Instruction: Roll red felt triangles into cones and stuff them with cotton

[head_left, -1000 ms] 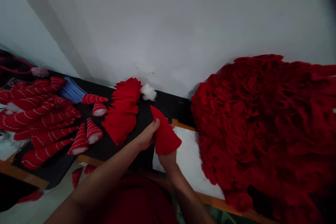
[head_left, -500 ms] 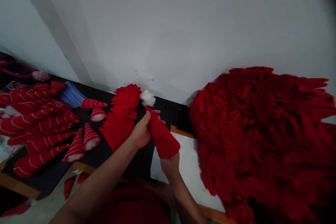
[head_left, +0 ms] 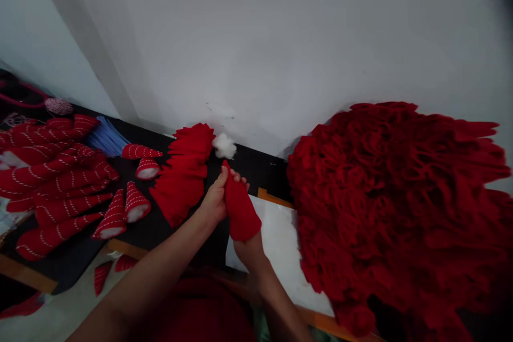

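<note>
**Red felt cone (head_left: 240,212) held tilted between both hands**

From my single head view, I saw the person's left hand (head_left: 214,202) closed on the cone's narrow tip, with the thumb and fingers pressed together around the felt and the fingertips (head_left: 241,177) showing past its far side. The left forearm (head_left: 156,283) reached in from the lower left. The right hand (head_left: 246,254) sat beneath the wide open end, with its forearm rising from the bottom edge. Its fingers were hidden behind the felt, so I could not tell whether it gripped or only supported. I judged that this 2-point hold kept the soft cone from folding.

The cone hung over the black worktop (head_left: 250,173), tip up and to the left, just above a corner of a white sheet (head_left: 276,246). Near the back edge, a tuft of white cotton stuffing (head_left: 224,146) lay just beside a pleated strip of red felt (head_left: 182,173). A large heap of ruffled red felt (head_left: 393,214) filled the right side, apparently massed there to leave the middle free. Toward the left corner lay red striped cones (head_left: 60,187), some with white filling (head_left: 136,212) at their open ends.
</note>
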{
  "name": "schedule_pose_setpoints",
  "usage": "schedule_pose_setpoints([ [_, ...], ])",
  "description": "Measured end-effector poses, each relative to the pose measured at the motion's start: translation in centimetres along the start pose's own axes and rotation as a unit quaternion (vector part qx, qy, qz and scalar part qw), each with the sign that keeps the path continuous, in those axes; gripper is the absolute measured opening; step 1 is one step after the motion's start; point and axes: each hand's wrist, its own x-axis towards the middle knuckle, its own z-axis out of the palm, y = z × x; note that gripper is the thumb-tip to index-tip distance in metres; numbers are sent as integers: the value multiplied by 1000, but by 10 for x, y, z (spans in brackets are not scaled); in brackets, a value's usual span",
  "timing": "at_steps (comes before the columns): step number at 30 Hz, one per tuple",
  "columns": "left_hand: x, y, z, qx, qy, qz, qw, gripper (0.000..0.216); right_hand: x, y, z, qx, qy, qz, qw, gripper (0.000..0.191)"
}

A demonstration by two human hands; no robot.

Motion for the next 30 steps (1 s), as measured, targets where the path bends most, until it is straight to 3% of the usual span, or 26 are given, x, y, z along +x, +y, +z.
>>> schedule_pose_setpoints([
  [6,-6,9,2,10,-86,-46,995,35,-8,5,-1,13,24,7,1000,62],
  [9,-8,12,2,30,-82,-36,996,26,-14,7,0,33,28,46,998,56],
  [12,-9,13,6,70,-66,16,995,18,-17,6,2,43,44,64,996,48],
  [15,-9,17,14,117,-86,84,986,9,-14,4,3,39,73,43,996,47],
  [18,-8,21,19,135,-90,115,980,21,-8,0,2,16,86,3,996,47],
  [23,-8,22,20,91,-99,94,986,13,-9,3,1,-40,59,-49,996,49],
  [30,-16,15,21,107,-100,76,986,27,-8,3,3,-89,43,-73,992,57],
])
